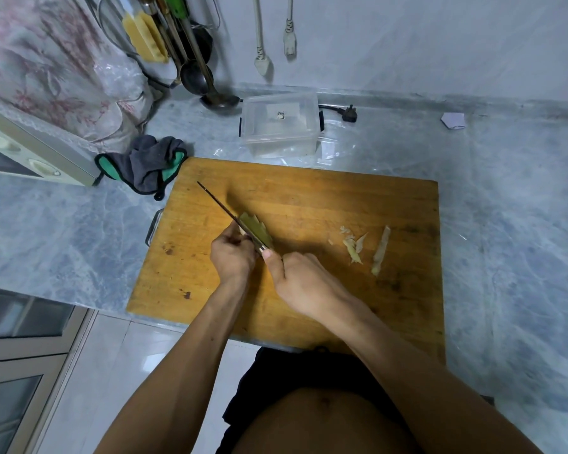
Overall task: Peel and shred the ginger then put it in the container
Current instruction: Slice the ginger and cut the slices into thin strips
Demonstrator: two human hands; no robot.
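Slicing looks under way at frame centre: the left hand (232, 255) pinches the ginger (255, 231) on the board (309, 198), the right hand (300, 280) grips the knife (225, 209), and next come thin, steady cuts before the container (281, 126) at upper centre.

Bare board (309, 198) before container (280, 124).

text: none legible | container (280, 126): small dark mark on its base, too blurred to read

Wood board (309, 198) matt, scuffed; container (280, 126) clear plastic; counter (505, 224) prob. glossy marble.
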